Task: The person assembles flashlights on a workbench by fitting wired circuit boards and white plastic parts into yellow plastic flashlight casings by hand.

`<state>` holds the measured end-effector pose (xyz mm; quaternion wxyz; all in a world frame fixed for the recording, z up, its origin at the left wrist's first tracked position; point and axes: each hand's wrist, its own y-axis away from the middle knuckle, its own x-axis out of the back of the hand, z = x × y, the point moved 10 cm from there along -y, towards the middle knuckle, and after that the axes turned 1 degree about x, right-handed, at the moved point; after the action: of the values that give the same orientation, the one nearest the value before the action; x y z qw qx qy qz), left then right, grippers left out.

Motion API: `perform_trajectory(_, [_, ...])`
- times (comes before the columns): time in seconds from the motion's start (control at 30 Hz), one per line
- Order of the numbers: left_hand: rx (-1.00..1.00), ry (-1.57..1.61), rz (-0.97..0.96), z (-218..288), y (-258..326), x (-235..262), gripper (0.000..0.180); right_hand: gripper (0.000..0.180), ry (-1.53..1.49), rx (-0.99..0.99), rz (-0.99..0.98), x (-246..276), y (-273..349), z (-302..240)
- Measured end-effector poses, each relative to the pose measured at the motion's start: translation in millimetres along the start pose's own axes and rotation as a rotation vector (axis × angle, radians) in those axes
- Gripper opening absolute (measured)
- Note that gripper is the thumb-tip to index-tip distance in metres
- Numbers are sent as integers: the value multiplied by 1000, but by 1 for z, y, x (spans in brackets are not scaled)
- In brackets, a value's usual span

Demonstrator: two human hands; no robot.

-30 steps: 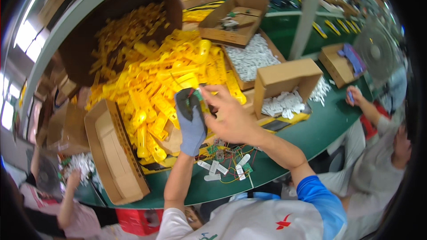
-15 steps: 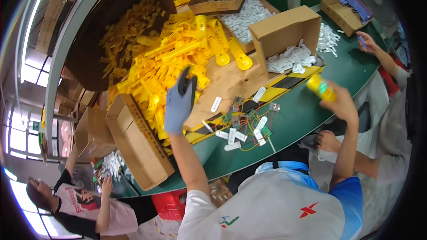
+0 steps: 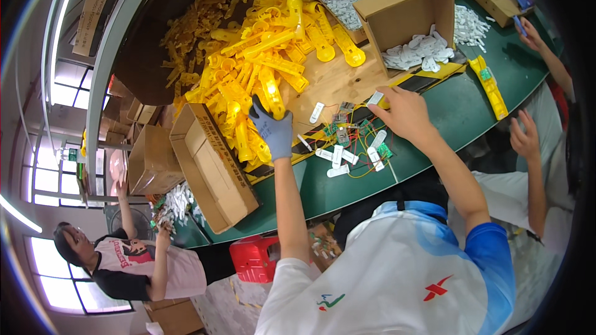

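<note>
My left hand, in a grey glove, is closed around one yellow plastic casing at the near edge of a big heap of yellow casings. Bare, my right hand pinches a small white plastic piece between thumb and forefinger. Between my hands lie small green circuit boards with coloured wires and a few more white pieces. One finished yellow casing lies alone on the green table to my right.
An open, empty cardboard box stands left of my gloved hand. A cardboard box spilling white pieces is behind my right hand. A co-worker's hand is at the right; another person sits lower left. A red stool is below the table.
My right hand has let go of the yellow casing it carried to the right and has come back to the white pieces. My left hand has closed on a casing in the heap.
</note>
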<state>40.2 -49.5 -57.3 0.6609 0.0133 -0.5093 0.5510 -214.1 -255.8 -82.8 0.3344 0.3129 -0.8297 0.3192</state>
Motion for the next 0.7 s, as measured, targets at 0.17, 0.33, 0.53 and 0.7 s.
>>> perform_trajectory(0.17, [75, -88, -192, -38, 34, 4, 86, 51, 197, -53, -107, -39, -15, -9])
perform_trajectory(0.33, [57, -130, -85, -37, 52, 21, 77, 44, 39, -120, -103, -49, -31, -17])
perform_trajectory(0.53, [42, 219, 11, -23, 50, 25, 73, 42, 46, -172, -61, -83, -53, -19])
perform_trajectory(0.7, [88, 446, 23, -37, 59, 17, 67, 34, 122, -67, -184, -97, -51, -45])
